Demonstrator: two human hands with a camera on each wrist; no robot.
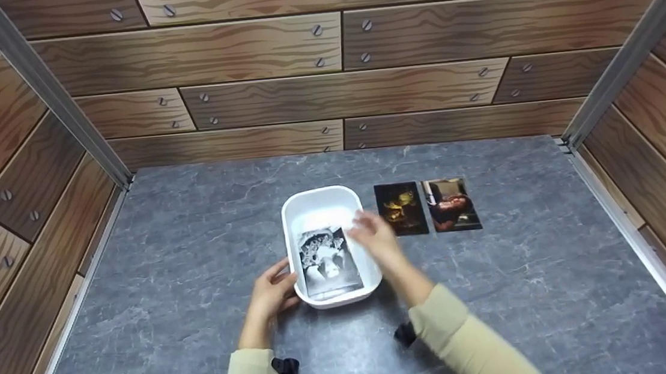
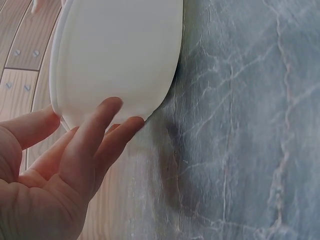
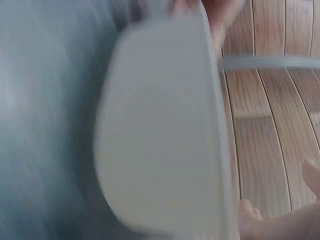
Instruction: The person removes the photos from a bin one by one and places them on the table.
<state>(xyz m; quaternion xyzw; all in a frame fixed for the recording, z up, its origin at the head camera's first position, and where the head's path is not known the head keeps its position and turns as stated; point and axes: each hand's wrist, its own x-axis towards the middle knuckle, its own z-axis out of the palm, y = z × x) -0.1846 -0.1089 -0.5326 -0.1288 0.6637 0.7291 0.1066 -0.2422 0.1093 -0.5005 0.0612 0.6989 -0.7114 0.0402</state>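
Observation:
A white plastic tub (image 1: 321,203) with rounded corners sits on the table, and a black-and-white photo card (image 1: 330,262) lies inside its near part. My left hand (image 1: 272,288) holds the tub's near left side, thumb at the rim and fingers against the outer wall; the left wrist view shows this hand (image 2: 65,170) close up. Over the tub's right rim is my right hand (image 1: 377,240), blurred, its fingers (image 3: 312,177) spread apart with nothing seen between them. In the right wrist view the tub's outer wall (image 3: 160,130) fills the middle.
Right of the tub lie two colour picture cards side by side: a dark one with yellow tones (image 1: 401,208) and one with red and brown tones (image 1: 452,203). The grey marbled table (image 1: 547,289) is bounded by wood-patterned panels (image 1: 337,96) at the back and sides.

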